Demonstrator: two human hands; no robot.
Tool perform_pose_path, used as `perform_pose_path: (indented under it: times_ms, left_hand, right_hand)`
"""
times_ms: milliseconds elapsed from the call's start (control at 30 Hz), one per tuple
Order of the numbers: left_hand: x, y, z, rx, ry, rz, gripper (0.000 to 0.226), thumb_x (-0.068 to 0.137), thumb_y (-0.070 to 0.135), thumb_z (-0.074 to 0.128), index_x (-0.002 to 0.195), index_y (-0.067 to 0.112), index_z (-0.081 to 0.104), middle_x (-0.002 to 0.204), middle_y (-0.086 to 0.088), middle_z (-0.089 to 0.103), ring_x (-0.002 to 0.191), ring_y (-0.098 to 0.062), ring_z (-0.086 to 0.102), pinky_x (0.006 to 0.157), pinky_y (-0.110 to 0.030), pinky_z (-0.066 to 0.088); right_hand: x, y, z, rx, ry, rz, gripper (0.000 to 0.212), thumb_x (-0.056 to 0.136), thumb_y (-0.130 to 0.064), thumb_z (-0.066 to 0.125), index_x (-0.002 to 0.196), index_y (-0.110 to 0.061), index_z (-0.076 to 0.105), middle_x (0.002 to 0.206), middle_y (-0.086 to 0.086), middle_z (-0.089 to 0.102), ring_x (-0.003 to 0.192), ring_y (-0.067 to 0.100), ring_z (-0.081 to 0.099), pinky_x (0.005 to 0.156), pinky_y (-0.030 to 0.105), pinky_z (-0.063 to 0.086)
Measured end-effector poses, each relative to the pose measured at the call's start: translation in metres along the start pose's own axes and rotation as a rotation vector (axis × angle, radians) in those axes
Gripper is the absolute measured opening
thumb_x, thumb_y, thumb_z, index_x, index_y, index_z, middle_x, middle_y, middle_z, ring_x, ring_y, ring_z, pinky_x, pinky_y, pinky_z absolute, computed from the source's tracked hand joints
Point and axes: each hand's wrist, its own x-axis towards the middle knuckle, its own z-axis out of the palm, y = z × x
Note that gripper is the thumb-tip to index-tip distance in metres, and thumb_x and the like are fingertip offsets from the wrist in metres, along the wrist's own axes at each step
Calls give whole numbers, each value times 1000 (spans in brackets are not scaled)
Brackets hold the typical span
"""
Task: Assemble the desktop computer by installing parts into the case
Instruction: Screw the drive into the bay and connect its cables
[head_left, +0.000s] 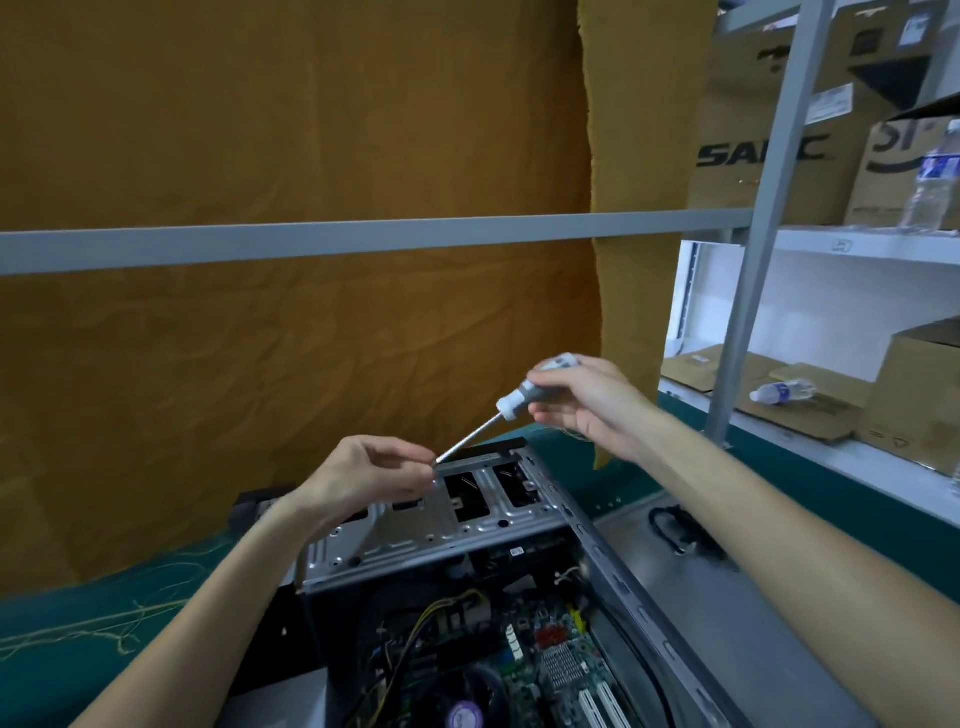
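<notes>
An open grey computer case (628, 577) lies on the green bench, its motherboard (524, 670) with yellow and black cables showing inside. A perforated metal drive cage (441, 525) spans the case's far end. My right hand (587, 405) grips the grey-and-white handle of a screwdriver (511, 405), held in the air above the cage. Its shaft slopes down to the left. My left hand (369, 473) pinches at the shaft's tip with curled fingers; whatever small thing sits between the fingertips is too small to make out.
An orange cloth (291, 156) hangs behind the bench, crossed by a grey rail (363, 241). A shelving unit to the right holds cardboard boxes (758, 156) and water bottles (782, 392). A black cable (675, 530) lies on the grey panel right of the case.
</notes>
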Motion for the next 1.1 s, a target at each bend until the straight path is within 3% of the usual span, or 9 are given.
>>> perform_pose_path:
  times_ms: [133,233,467,667,800,967,1100]
  left_hand:
    - [7,-14,24,472,52,203,20,79,15,88,95,22,79,85,6,79,81,-7,75,74,-17,57]
    - [13,-24,35,643,115,281,15,79,22,89,92,24,81,81,13,77,79,1,72,75,-20,59]
    - [18,-36,32,684,152,342,15,82,19,85,94,28,81,83,20,76,81,7,71,78,-18,58]
    - [16,-39,32,741,142,370,20,87,10,79,100,24,81,90,21,75,87,12,69,83,-16,57]
    - [14,-36,33,760,140,355,21,88,9,77,104,23,81,98,15,78,88,11,68,84,-18,58]
    - [8,-34,37,789,160,334,23,90,4,73,108,16,80,106,9,76,85,21,62,82,-3,49]
    - [2,-28,39,820,154,277,25,94,3,67,114,15,78,110,5,76,93,10,65,85,-4,48]
  right_hand:
    - [10,-8,32,-394,7,-235,21,90,-11,76,107,-13,65,98,15,74,65,16,70,61,27,57]
    - [11,-10,51,-618,-54,-406,20,89,-13,77,102,-18,63,90,9,72,58,11,68,55,25,54]
    - [19,-8,71,-791,-80,-506,25,87,-15,77,106,-17,60,88,4,69,55,5,66,54,21,52]
    - [24,-5,73,-856,-91,-512,24,87,-20,77,103,-20,59,91,3,68,71,17,67,65,35,59]
    - [22,-7,75,-871,-123,-508,25,87,-20,77,103,-20,59,94,2,67,77,19,69,68,35,60]
    - [21,-13,80,-917,-177,-497,24,89,-19,77,103,-20,58,95,-1,67,73,11,66,64,28,53]
    - [20,-11,84,-931,-212,-509,27,90,-19,76,108,-21,57,97,-1,66,77,10,66,66,26,53]
